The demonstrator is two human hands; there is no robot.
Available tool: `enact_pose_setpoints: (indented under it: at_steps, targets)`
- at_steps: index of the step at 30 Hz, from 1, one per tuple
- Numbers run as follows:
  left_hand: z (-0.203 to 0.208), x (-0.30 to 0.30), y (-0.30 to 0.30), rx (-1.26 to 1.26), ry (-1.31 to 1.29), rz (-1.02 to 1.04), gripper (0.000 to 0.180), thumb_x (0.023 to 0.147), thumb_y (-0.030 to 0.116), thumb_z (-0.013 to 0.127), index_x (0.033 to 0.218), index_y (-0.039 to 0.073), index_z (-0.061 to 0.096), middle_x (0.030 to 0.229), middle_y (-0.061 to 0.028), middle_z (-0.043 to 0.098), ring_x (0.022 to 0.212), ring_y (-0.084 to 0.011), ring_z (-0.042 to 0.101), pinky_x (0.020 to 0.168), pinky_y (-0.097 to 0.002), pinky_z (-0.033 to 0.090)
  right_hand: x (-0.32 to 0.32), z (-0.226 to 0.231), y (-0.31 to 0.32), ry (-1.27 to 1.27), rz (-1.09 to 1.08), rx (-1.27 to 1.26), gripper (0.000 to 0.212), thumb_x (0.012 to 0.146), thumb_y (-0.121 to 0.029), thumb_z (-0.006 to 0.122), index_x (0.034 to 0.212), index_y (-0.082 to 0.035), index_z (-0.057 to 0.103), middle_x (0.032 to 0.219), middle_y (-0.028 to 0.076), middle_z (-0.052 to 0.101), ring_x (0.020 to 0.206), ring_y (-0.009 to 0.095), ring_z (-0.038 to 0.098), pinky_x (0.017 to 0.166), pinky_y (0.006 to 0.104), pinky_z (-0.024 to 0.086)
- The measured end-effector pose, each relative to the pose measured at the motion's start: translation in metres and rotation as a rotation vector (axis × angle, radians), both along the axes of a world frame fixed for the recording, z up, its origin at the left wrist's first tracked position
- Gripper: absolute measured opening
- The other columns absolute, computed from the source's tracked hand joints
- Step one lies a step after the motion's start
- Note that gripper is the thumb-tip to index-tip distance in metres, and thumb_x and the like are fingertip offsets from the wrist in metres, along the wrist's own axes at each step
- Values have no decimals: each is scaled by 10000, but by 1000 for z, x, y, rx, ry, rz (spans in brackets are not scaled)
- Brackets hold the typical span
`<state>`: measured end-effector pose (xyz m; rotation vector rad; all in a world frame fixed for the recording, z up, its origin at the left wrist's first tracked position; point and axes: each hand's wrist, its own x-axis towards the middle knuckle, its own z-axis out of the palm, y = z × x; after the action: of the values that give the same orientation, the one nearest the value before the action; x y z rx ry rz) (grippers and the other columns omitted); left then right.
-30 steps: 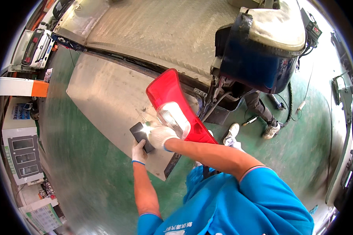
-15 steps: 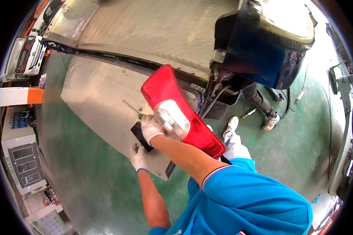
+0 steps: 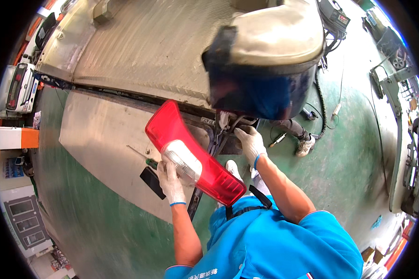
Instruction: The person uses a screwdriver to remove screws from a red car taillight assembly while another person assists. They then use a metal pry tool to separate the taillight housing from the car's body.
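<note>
A red tail light (image 3: 172, 123) with a clear middle lens lies slantwise over the lowered metal tailgate (image 3: 97, 121), its lower end near my waist. My left hand (image 3: 171, 181), in a white glove, grips its edge beside the clear lens. By that hand lie a screwdriver (image 3: 150, 162) with a green handle and a flat black phone-like slab (image 3: 151, 181). My right hand (image 3: 250, 143), also gloved, reaches to the vehicle's rear corner below the dark blue body panel (image 3: 265, 90). Its fingers close at a dark part there; what they hold is hidden.
The ribbed cargo bed (image 3: 144, 51) stretches beyond the tailgate. Another person's shoe (image 3: 305, 147) stands past the corner, near a coiled black hose (image 3: 322, 109) and a small tool (image 3: 278, 139) on the green floor. A white vehicle (image 3: 25, 88) is at far left.
My right hand has left the black slab and screwdriver and moved right to the vehicle's corner. My left hand has shifted from the slab onto the tail light's edge. The view has turned rightward.
</note>
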<state>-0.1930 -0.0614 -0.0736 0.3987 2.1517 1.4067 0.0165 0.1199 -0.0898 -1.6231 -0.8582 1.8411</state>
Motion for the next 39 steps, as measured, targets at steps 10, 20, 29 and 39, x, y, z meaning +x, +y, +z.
enact_pose_setpoints:
  at_steps: [10,20,29,39]
  targets:
    - [1,2,6,105,-153,21,555,994,376,573,1360,-36,508,1280,-112,564,1145,-198,548,959,-356,453,-17,-91,10,341,-255,-87,185,972,-249,629,1077,-101,669,927,59,700,762,196,674,695,329,567]
    - [-18,-7,16,231,-476,106,658,1011,524,512,1464,53,436,1414,-98,517,1271,-257,519,1064,-429,425,-10,-42,15,240,-150,76,417,933,-410,661,1230,-117,640,1103,87,687,999,235,639,872,345,496]
    - [-12,-7,45,304,-499,183,761,998,612,457,1523,68,367,1516,-126,426,1354,-304,451,1124,-435,377,-2,-9,-34,-32,684,15,749,840,-552,701,1302,31,614,1207,233,683,1144,310,655,972,367,485]
    - [-32,-14,35,375,-609,267,704,979,589,482,1467,81,449,1441,-113,507,1304,-303,501,1098,-443,407,-20,71,-31,-358,1182,331,767,721,-495,726,1286,2,578,1152,253,681,1102,387,655,949,425,481]
